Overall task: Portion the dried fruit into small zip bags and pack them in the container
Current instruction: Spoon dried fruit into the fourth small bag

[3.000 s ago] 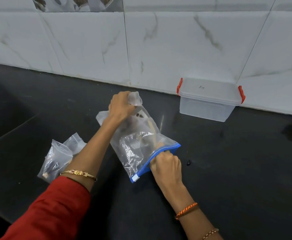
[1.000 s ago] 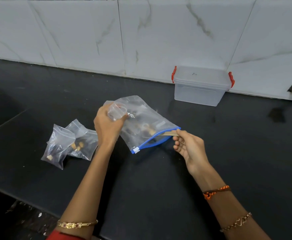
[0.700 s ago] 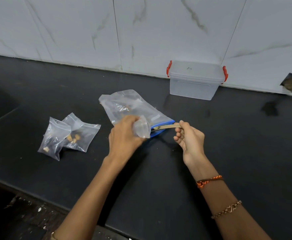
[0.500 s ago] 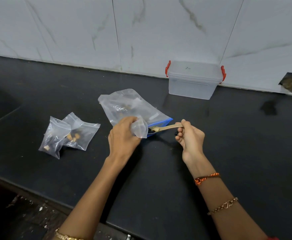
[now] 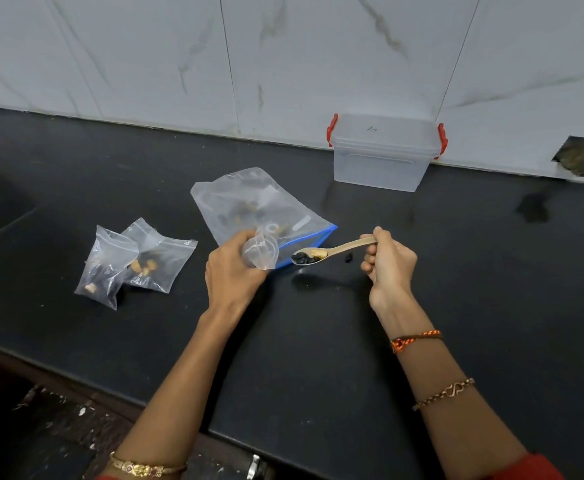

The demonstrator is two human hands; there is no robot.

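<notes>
1. Head view: the left hand (image 5: 232, 271) has its grip closed round a small zip bag (image 5: 261, 252), held just above the black surface (image 5: 318, 358).
2. The right hand (image 5: 389, 263) pinches a wooden spoon (image 5: 332, 250) loaded with dried fruit (image 5: 309, 256), its bowl beside the small bag's mouth.
3. A large blue-zip bag (image 5: 259, 206) lies behind the hands; two filled bags (image 5: 134, 261) lie left; the lidded container (image 5: 385, 152) stands against the wall.
</notes>
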